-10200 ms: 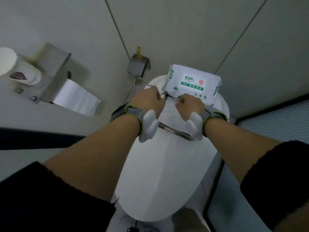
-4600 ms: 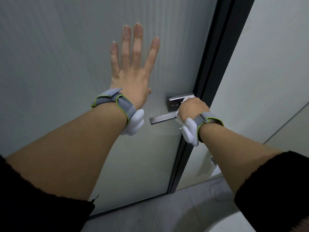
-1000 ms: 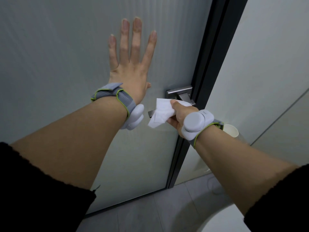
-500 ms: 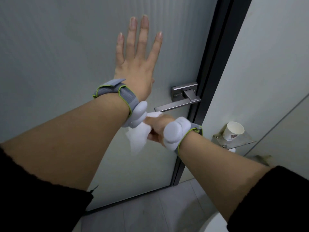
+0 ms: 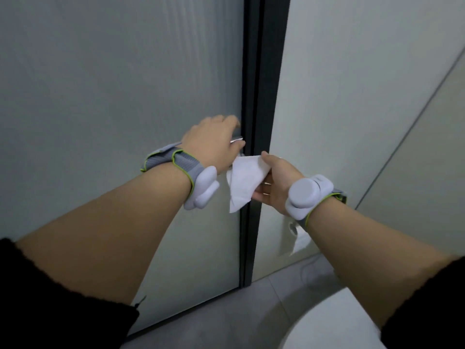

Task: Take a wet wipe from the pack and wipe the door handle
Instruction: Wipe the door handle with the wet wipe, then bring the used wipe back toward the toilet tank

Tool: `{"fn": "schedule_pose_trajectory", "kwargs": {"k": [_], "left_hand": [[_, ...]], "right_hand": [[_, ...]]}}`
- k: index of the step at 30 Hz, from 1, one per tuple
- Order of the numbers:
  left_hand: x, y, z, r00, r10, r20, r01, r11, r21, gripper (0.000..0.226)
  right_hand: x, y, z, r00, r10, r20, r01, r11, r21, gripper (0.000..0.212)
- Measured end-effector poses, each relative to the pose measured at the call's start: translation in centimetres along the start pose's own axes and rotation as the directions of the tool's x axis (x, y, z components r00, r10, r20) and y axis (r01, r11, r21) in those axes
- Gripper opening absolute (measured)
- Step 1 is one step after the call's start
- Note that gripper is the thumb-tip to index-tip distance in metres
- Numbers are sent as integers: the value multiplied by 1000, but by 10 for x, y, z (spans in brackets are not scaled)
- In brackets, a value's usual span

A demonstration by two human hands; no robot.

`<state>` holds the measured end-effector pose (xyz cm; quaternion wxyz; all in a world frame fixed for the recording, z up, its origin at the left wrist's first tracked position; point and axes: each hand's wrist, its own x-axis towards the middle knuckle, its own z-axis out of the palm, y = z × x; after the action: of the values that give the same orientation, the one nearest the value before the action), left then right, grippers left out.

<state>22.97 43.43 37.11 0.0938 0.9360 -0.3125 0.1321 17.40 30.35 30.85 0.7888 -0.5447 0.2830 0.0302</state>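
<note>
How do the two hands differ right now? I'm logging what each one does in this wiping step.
The left hand is curled over the door handle, knuckles up; the right hand is turned palm-side toward the camera. The left hand carries no wipe, while the right hand pinches the white wet wipe, which hangs clear of the handle. Both wear a grey wrist strap with a white puck.

Matt ribbed door [image 5: 120,96], soft creased wet wipe [image 5: 245,181], glossy metal handle [image 5: 237,140]
</note>
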Motion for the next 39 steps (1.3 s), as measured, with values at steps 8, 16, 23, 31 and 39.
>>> {"fn": "schedule_pose_trajectory", "kwargs": {"k": [8,16,23,31,39], "left_hand": [[27,122,45,948,180,261,-171,984,-57,27],[44,240,93,894,345,285,-338,938,-72,19],[51,339,140,834,462,302,-433,887,-163,20],[45,423,204,750,528,398,-440,848,-296,29],[3,464,311,696,460,552,-314,885,-343,26]], "right_hand": [[-18,-16,-122,997,-18,-75,33,978,204,53],[-26,1,-251,947,69,-314,-29,991,131,45],[-49,21,-369,790,-123,-601,9,982,-189,66],[-59,76,-459,804,-121,-582,-127,922,-366,27],[-69,161,-518,764,175,-621,-174,983,62,9]]}}
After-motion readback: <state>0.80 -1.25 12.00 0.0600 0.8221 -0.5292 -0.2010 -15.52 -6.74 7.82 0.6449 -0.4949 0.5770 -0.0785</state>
